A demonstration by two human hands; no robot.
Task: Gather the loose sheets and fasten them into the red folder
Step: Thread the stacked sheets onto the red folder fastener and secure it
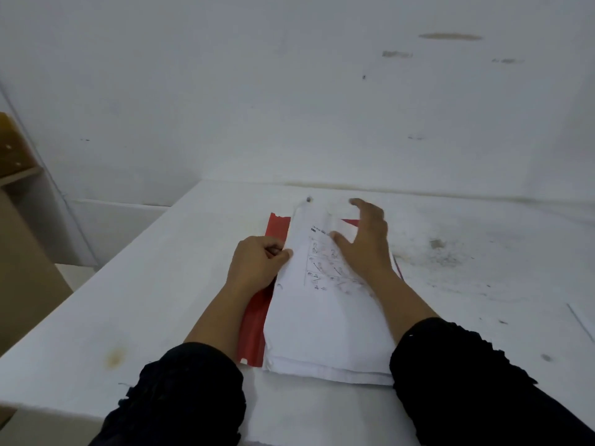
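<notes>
A stack of white printed sheets (325, 320) lies on the red folder (256, 329), whose red strip shows along the stack's left side and at a corner near the top right. My left hand (257, 263) pinches the left edge of the sheets, fingers curled over the red strip. My right hand (365, 243) rests flat on the upper part of the top sheet with fingers spread. A punched hole shows near the sheets' left edge. The top sheet's far edge curls up.
A white table (135, 317) carries everything; its left edge runs diagonally and its surface is scuffed on the right. A small dark object (309, 199) lies just beyond the sheets. A white wall stands behind. Brown cardboard (19, 246) sits at the left.
</notes>
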